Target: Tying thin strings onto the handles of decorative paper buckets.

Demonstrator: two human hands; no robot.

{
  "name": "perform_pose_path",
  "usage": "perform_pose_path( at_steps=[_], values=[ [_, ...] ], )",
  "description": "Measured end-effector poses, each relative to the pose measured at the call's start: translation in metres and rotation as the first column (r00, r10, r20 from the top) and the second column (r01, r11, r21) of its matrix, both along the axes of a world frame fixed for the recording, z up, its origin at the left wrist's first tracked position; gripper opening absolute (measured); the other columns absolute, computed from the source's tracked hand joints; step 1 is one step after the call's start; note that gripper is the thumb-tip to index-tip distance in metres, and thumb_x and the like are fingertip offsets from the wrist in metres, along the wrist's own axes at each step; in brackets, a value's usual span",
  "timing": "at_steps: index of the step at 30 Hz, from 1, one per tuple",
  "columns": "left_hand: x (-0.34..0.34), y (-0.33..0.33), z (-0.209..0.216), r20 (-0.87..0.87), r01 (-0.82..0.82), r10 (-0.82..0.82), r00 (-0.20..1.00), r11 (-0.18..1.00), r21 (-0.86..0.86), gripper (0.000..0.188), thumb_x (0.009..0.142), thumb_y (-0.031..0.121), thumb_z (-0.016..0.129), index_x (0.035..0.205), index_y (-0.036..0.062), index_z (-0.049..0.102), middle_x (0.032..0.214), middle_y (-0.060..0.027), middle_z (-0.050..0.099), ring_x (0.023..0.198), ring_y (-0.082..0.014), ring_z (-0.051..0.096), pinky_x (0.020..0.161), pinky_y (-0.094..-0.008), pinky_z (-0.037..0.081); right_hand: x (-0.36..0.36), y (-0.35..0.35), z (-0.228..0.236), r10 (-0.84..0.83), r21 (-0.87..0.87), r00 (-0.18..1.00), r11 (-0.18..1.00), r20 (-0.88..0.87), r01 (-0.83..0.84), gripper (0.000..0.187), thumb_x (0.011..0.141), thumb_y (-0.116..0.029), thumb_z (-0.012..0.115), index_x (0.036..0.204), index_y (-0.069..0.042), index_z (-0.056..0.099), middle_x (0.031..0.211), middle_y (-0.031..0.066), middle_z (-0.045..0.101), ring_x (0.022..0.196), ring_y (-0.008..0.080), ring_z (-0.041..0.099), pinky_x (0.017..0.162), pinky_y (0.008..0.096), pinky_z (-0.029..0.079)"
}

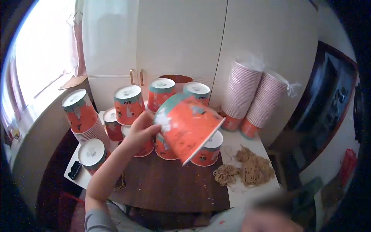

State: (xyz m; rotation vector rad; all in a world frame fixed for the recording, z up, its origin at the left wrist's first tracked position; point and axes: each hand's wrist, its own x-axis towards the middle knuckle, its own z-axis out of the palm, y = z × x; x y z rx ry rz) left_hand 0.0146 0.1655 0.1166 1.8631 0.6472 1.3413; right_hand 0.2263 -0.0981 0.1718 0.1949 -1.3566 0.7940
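My left hand (143,129) is closed on the side of an orange paper bucket (193,125) with a green band and a white rim. The bucket is held tilted above the table, its open end turned toward the lower right. Behind and below it, several matching paper buckets (129,106) stand upside down, some of them piled on others. At the lower right edge, a smeared skin-toned shape (266,222) appears to be my right hand. Its fingers cannot be made out, and a dark blur lies just above it.
Two tall stacks of nested paper buckets (244,87) in clear plastic stand at the back right. Tangled tan rubber bands (255,168) lie on the table's white right side. A small black object (75,170) sits at the left edge. White cabinets (177,38) rise behind the brown tabletop (170,189).
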Motion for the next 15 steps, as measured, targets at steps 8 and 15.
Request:
perform_pose_path(
  at_steps=[8, 15],
  values=[
    [-0.06, -0.077, -0.078, 0.354, 0.349, -0.098, 0.93, 0.536, -0.768, 0.02, 0.084, 0.023, 0.055, 0.095, 0.0069, 0.049, 0.094, -0.0047, 0.055, 0.087, -0.0162, 0.055, 0.076, -0.0325, 0.046, 0.063, 0.065, -0.053, 0.438, -0.378, 0.597, 0.896, 0.672, -0.233, 0.021, 0.078, -0.013, 0.058, 0.095, -0.001, 0.053, 0.097, 0.0104, 0.055, 0.084, 0.0218, 0.055, 0.074, 0.0308, 0.045],
    [-0.071, -0.093, -0.132, 0.426, 0.417, -0.014, 0.905, 0.239, -0.877, 0.038, 0.086, 0.021, 0.051, 0.117, 0.0002, 0.044, 0.11, -0.0109, 0.054, 0.096, -0.0208, 0.055, 0.08, -0.0359, 0.047, 0.026, 0.127, -0.108, -0.242, -0.205, 0.451, 0.644, 0.859, 0.737, 0.046, 0.073, -0.016, 0.064, 0.113, -0.004, 0.045, 0.1, 0.0097, 0.055, 0.093, 0.0171, 0.054, 0.081, 0.0304, 0.043]
  ],
)
